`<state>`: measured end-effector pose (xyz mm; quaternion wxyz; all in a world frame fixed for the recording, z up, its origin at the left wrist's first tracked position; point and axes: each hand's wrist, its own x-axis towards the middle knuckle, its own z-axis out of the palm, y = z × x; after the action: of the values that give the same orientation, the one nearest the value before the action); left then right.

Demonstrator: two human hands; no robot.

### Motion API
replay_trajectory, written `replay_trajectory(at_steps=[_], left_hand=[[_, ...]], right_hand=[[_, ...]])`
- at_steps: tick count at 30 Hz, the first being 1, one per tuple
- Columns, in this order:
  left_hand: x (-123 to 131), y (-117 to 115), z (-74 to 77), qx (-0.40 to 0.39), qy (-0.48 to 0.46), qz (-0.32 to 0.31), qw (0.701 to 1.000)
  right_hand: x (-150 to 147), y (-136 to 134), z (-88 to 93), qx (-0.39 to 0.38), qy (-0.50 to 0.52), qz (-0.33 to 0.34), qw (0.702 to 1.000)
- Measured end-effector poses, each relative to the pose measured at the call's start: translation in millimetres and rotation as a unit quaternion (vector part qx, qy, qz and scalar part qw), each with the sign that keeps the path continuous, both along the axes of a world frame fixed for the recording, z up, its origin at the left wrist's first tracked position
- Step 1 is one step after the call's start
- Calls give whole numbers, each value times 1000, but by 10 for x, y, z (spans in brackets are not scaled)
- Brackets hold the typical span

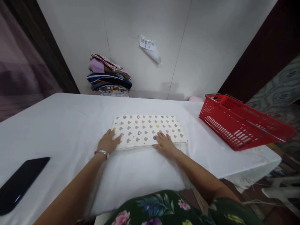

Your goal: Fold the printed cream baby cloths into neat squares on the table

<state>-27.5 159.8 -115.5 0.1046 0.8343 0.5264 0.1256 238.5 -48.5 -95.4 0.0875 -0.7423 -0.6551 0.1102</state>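
A folded white cloth (150, 128) printed with small grey and coloured mushroom shapes lies flat on the white-covered table (70, 125) in front of me. My left hand (108, 141), with a silver bracelet at its wrist, rests at the cloth's left edge, fingers spread and touching it. On the lower right part of the cloth lies my right hand (165, 144), palm down with its fingers apart. Neither hand grips anything.
A red plastic basket (234, 125) with metal handles stands at the table's right side. At the back left is a stack of folded clothes (110, 76). A black phone (22, 184) lies near the left front. A paper label (147, 43) hangs on the wall.
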Motion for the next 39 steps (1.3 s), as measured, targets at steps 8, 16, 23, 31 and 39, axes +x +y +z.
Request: replay_trajectory(at_steps=[8,16,23,31,39], left_hand=[[-180,-242,45,28,-53,47,997],[-166,-341,83,70,-152,61,984],[-9,-770,128,118,-121,-144,975],[64,-764,43,93,-100,-163,977],[113,-804,29,104,-100,-157,977]], right_hand=[[532,-570,-172,43,-91,-133,986],[597,-762,-219,123,-95,-178,972],[149,-249,-28,180,2,-11,984],[-228,203,-45,150,47,58,986],[-216,137,-173,186,82,27,979]])
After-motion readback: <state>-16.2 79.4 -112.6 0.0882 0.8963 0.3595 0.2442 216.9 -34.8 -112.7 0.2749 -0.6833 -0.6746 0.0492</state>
